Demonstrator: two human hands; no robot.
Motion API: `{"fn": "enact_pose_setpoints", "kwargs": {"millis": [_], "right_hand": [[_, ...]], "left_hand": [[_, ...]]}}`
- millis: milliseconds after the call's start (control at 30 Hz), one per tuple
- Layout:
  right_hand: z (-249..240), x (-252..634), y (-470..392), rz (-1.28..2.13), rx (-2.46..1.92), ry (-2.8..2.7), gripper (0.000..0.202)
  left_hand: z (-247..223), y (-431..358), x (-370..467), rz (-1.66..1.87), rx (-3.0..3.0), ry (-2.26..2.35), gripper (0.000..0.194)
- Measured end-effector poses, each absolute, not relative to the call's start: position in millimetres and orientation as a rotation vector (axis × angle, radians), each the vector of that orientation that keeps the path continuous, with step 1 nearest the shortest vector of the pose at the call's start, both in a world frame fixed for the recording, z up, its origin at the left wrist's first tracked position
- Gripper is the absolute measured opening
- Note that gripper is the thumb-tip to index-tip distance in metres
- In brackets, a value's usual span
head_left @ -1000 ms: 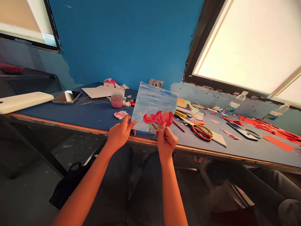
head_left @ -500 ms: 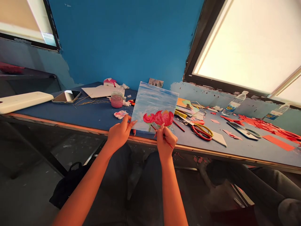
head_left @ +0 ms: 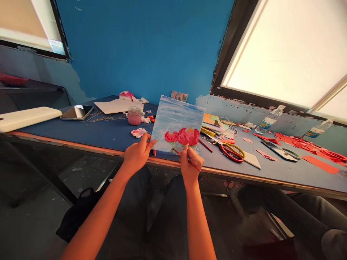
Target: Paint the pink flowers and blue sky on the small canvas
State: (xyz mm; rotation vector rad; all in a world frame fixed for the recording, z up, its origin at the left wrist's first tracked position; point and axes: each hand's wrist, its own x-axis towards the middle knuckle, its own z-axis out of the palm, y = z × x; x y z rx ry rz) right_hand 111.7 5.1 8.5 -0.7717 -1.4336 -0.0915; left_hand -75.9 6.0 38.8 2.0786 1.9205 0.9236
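Observation:
A canvas (head_left: pixel 180 117) painted with blue sky and red flowers leans up at the table's front edge. My left hand (head_left: pixel 137 153) grips its lower left edge between thumb and fingers. In my right hand (head_left: pixel 191 162) is a thin red paintbrush (head_left: pixel 195 166), its tip at the green stem below the left flower. A glass jar of pink water (head_left: pixel 135 115) stands left of the canvas. Just below the jar lies a crumpled, pink-stained tissue (head_left: pixel 139 133).
Right of the canvas lie scissors (head_left: pixel 232 151), a red pencil (head_left: pixel 205 145), red paper scraps (head_left: pixel 320 164) and a phone (head_left: pixel 279 150); a bottle (head_left: pixel 269 120) stands behind. Another phone (head_left: pixel 77 112) is at left. A person's legs (head_left: pixel 292 209) show at lower right.
The brush tip has shifted slightly down the canvas and the brush lies flatter in my right hand. My left hand keeps its hold on the canvas edge.

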Motion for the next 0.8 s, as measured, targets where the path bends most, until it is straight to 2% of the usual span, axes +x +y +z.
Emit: {"fn": "enact_pose_setpoints", "kwargs": {"millis": [800], "right_hand": [[9.2,111.4,3.1,-0.081,-0.829,-1.429,0.051]], "left_hand": [[35.3,8.8,-77.9,0.954,2.081,1.867,0.028]]}}
